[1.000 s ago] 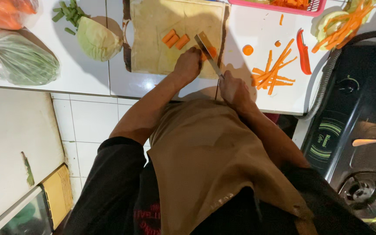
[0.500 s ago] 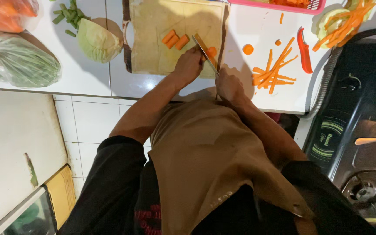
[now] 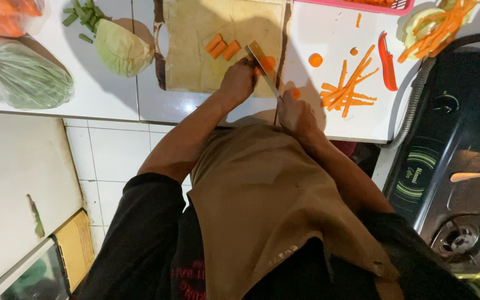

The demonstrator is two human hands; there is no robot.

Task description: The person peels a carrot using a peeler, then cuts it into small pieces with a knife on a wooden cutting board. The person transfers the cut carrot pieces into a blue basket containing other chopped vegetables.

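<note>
Carrot (image 3: pixel 268 62) is pinned on the board (image 3: pixel 195 50) by the left hand (image 3: pixel 239 80); knife (image 3: pixel 263 66) is gripped closed in the right hand (image 3: pixel 295 114), slicing underway; a steady downward cut seems needed.

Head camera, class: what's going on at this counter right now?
A person in a brown apron is cutting carrot on a wooden cutting board. The right hand grips a knife; the left hand steadies a carrot piece under the blade. Three cut carrot chunks lie on the board, carrot strips and a red peeler beside it.
</note>
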